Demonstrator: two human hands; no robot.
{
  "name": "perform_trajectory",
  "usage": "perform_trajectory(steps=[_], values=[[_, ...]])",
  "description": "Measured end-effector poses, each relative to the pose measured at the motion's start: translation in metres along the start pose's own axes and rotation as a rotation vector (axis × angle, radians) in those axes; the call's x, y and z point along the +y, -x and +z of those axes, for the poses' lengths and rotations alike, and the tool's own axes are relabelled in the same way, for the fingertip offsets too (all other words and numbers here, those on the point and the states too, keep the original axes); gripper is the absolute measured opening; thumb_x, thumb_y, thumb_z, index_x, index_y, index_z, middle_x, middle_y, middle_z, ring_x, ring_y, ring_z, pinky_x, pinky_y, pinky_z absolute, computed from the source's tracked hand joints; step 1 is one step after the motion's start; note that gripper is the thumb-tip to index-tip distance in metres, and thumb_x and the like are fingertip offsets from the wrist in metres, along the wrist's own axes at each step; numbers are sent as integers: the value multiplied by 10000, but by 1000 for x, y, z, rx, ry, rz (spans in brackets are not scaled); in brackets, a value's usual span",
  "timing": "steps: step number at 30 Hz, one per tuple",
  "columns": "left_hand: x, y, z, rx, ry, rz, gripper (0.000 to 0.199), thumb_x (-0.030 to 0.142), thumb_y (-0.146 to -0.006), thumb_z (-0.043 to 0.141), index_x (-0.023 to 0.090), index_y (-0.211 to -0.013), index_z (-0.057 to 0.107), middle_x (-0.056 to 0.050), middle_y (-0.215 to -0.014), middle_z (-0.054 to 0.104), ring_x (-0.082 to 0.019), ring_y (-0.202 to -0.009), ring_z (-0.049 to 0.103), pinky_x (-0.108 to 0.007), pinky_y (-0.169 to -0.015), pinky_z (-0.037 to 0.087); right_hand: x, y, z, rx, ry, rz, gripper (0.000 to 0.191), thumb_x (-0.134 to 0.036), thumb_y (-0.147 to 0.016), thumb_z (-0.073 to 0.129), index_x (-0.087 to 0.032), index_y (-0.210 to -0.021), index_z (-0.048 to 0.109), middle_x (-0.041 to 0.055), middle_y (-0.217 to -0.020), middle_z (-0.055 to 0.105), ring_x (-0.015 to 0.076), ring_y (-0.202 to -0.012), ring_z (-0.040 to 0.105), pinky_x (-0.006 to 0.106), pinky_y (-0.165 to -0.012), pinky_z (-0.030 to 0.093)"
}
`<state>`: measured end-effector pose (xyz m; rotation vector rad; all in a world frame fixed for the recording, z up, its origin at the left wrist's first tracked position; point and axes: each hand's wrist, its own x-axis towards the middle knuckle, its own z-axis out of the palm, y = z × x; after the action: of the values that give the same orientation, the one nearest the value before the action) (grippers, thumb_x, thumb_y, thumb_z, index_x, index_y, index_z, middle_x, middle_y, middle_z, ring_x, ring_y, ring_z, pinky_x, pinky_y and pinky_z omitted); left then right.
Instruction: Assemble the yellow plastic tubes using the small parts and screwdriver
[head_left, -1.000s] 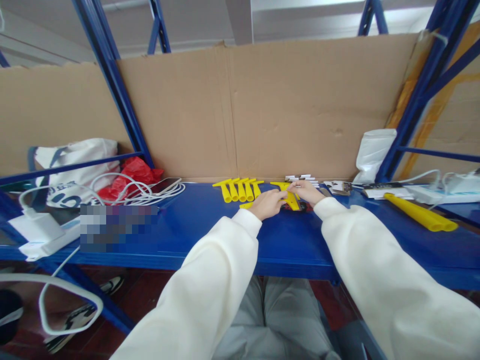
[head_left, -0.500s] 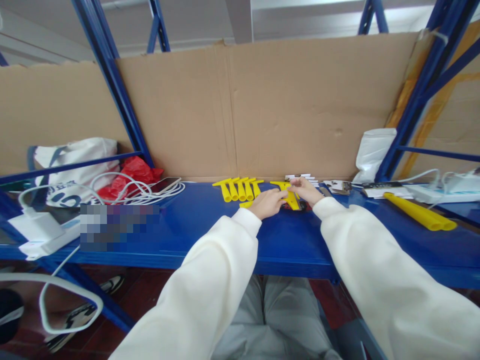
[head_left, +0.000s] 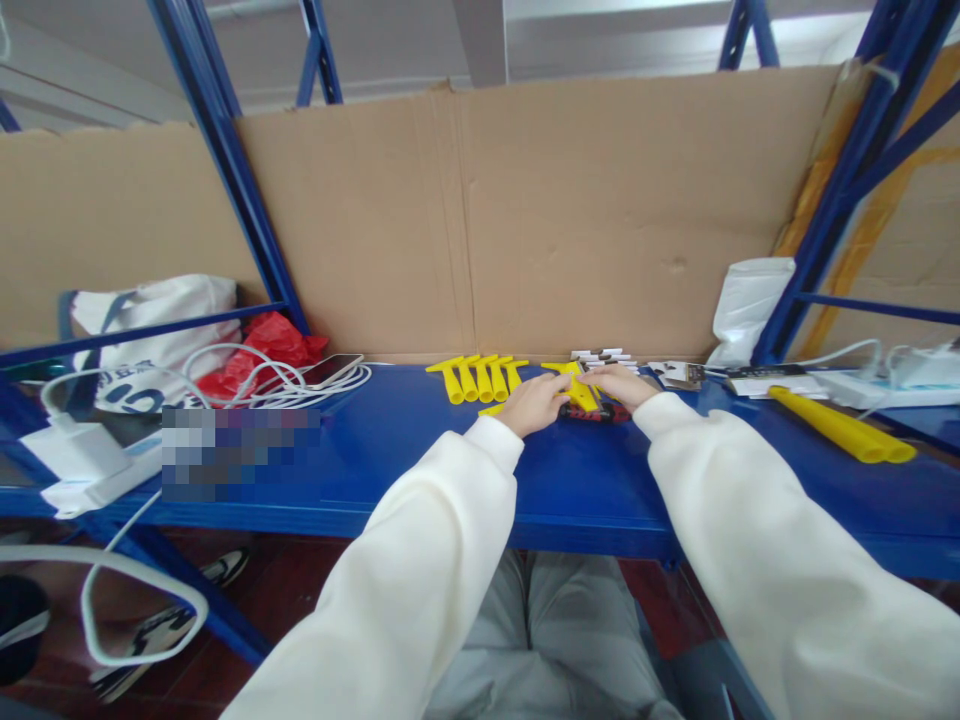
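Observation:
A yellow T-shaped plastic piece (head_left: 586,397) lies between my two hands near the back of the blue bench. My left hand (head_left: 534,403) grips it from the left, fingers bent around its near side. From the right, my right hand (head_left: 616,383) reaches over with its fingers together, their tips pinching the piece by its crosspiece. Just under and in front of it is a red and black object (head_left: 616,413), partly covered, its kind unclear. Another yellow tip (head_left: 491,409) sticks out beside my left hand. Several matching yellow T-shaped pieces (head_left: 484,380) stand in a row to the left.
Small white-and-black pieces (head_left: 602,356) are stacked behind my right hand. Two yellow tubes (head_left: 844,425) lie at right, near a power strip (head_left: 885,388) and a white pouch (head_left: 750,310). White cables (head_left: 330,385), a red bag (head_left: 270,345) and a cloth bag (head_left: 165,310) sit left.
My right hand has lowered and flattened, shifting slightly right, and more of the red and black object shows. My left hand stays nearly in place.

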<state>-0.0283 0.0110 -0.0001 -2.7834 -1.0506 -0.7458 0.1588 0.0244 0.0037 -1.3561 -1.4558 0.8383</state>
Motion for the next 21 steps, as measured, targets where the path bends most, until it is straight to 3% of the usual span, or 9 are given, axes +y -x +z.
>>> perform_trajectory(steps=[8,14,21], values=[[5,1,-1,-18,39,-109,426,240,-934,479,183,-1355,445,-125,-1313,625,-255,-1157,625,-373,-947,499,-5,4,3,24,-102,52,103,-212,-667,762,-154,-624,689,57,-718,724,154,-668,639,288,-750,519],[4,4,-1,-84,2,-134,546,265,-930,487,216,-1463,378,-128,-1245,670,-279,-1139,641,-382,-961,479,-9,10,8,33,-69,7,148,-244,-686,755,-161,-602,667,51,-701,718,164,-674,646,297,-738,527],[2,3,-2,-44,-23,-174,570,209,-904,484,219,-1470,415,-123,-1181,698,-272,-1073,668,-358,-929,495,-8,5,4,30,-51,-35,188,-334,-754,694,-165,-672,687,71,-777,729,187,-808,666,316,-808,519]])
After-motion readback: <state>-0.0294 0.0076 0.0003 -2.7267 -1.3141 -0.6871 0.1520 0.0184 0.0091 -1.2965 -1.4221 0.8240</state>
